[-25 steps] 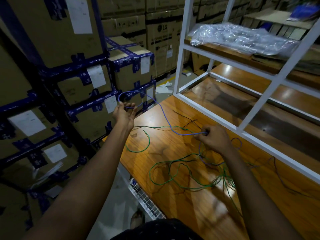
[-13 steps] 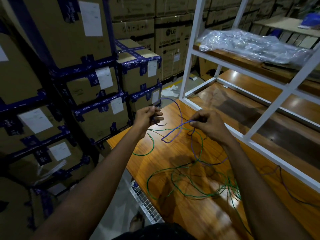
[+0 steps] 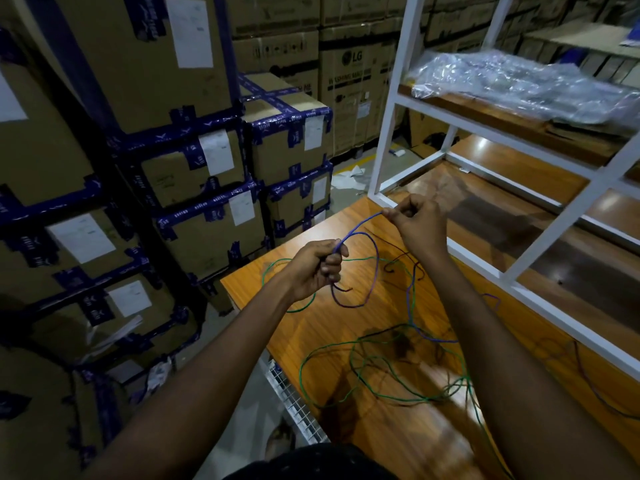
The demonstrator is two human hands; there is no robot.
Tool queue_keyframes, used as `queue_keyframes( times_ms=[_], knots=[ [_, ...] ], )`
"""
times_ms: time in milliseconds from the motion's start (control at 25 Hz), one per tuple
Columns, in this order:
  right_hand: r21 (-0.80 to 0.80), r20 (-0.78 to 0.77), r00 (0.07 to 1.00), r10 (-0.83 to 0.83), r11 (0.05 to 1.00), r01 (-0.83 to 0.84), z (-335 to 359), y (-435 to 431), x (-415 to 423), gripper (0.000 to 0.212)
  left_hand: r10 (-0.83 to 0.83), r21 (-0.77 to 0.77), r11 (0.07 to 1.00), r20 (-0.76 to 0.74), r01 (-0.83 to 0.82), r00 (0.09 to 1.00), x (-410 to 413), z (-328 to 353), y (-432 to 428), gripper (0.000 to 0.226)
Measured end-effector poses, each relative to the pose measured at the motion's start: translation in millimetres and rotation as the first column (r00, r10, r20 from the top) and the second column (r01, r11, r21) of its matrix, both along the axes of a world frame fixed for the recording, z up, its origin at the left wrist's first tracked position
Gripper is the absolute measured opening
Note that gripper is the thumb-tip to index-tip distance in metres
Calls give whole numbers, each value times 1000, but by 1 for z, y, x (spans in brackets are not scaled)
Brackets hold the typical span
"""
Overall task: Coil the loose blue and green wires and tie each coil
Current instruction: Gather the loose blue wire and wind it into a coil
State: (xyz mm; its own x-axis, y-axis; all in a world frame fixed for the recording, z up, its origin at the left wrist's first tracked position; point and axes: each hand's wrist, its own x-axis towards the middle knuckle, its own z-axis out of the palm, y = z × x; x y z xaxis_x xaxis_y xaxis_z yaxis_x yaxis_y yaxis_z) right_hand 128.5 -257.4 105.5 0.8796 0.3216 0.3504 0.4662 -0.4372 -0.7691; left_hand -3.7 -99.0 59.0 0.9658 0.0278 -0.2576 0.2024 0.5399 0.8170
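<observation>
left hand: curled tight round blue wire loop | right hand: wire pinched at fingertips | green wire: left loose on table

Single head view, forward and down (wide-angle), close over the table

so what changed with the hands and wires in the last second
The right hand lifted off the table, pulling the blue wire up and away from the left hand, which came in over the table, gripping the blue loops. The green wire stayed loose on the table.
</observation>
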Motion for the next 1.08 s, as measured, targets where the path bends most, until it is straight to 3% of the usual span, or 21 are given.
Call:
queue_keyframes(
  times_ms=[160,280,480,680,760,880,960,1080],
  knots=[
    [-130,-114,983,146,978,-160,-20,-17,9,29,-77,-187,979,26,81,997,5,11,20,29],
    [-242,-275,932,237,921,-306,-34,-41,10,29,124,-286,951,3,-118,992,19,25,49,36],
    [-311,-393,904,165,902,-300,-44,-78,12,20,374,-419,836,-34,-353,927,43,39,67,40],
    [-596,-345,935,79,751,-283,-49,-118,20,17,564,-448,720,-68,-530,823,59,56,73,43],
    [-623,-270,961,61,750,-223,-53,-126,24,26,616,-438,687,-74,-580,785,62,58,72,44],
    [-482,-89,996,24,874,-64,-55,-131,22,39,660,-363,686,-55,-631,749,64,57,68,42],
    [-420,0,999,46,907,-41,-51,-128,20,44,659,-261,724,-14,-639,752,66,53,62,39],
    [-431,40,982,187,890,-152,-33,-109,15,44,548,-32,837,58,-547,835,70,47,43,35]
  ],
)
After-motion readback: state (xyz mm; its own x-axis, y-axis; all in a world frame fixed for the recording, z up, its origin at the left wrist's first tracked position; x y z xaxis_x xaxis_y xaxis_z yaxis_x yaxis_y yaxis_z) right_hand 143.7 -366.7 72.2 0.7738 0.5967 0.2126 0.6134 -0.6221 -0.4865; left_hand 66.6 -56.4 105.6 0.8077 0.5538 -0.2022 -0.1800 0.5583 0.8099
